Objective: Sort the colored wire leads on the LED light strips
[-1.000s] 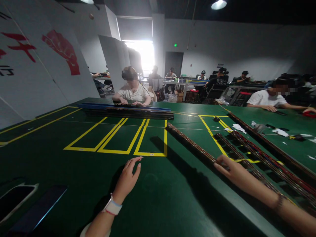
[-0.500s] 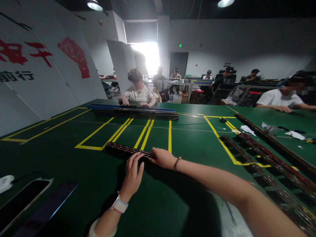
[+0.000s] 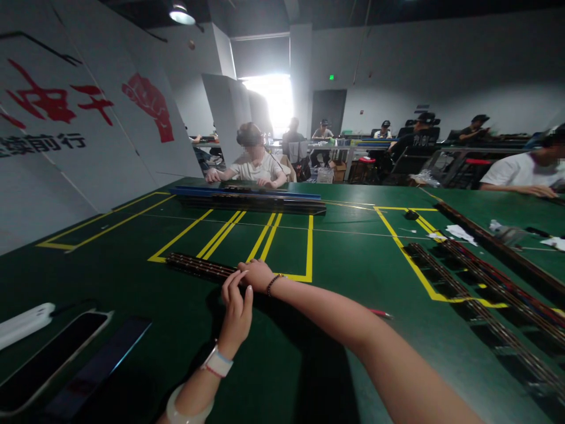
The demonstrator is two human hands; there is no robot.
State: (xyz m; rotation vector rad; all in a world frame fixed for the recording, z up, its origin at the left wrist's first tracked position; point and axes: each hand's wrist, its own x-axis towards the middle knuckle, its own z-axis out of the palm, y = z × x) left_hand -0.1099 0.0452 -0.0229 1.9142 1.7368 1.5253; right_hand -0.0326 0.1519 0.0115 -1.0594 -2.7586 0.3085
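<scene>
A long dark strip bundle with rows of shiny metallic spots lies across the near ends of the yellow tape lines on the green table. Its exact kind cannot be told. My right hand, with a beaded bracelet at the wrist, is closed over the bundle's right end and hides it. Just nearer to me, my left hand has its fingers extended and thumb apart. Its fingertips meet the bundle's near edge beside my right hand; whether they press on it is unclear.
Two phones and a white device lie at left. Blue and black rails stretch along the far side, before a seated person. More strips lie at right; a red pen rests beyond my right forearm.
My right hand and the strip bundle have slid left along the tape lines. My left hand stays close beside it. The view has turned slightly left, and a red pen now shows.
</scene>
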